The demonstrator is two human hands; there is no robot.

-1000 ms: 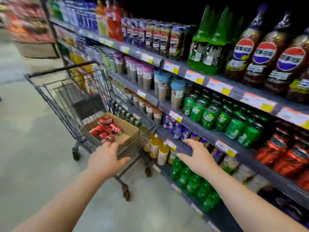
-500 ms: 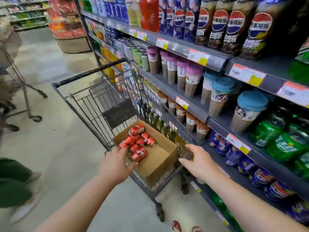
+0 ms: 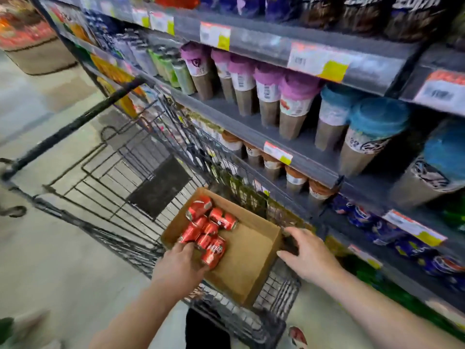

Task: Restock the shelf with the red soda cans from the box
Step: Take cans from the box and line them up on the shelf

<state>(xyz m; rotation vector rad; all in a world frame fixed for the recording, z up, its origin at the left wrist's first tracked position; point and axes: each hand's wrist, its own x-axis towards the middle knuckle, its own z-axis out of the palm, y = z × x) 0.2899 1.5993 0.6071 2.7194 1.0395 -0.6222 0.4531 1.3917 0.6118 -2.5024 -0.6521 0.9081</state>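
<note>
Both hands reach into a wire cart (image 3: pixel 105 172) beside grey store shelves (image 3: pixel 289 137).
Left hand (image 3: pixel 180 268) spreads open, touching red soda cans (image 3: pixel 206 230) in the cardboard box (image 3: pixel 251 255); right hand (image 3: pixel 308 253) rests loosely open on the box's corner, over pale floor (image 3: pixel 50 260).

One cardboard box (image 3: pixel 247 250) sits in one wire cart (image 3: pixel 105 172). About seven red soda cans (image 3: pixel 206 230) lie in it, though blur makes the count uncertain. Two hands show, the left hand (image 3: pixel 180 264) and the right hand (image 3: pixel 308 253).

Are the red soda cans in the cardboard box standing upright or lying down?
Lying down. The red soda cans rest on their sides in a loose pile at one end of the open cardboard box.
</note>
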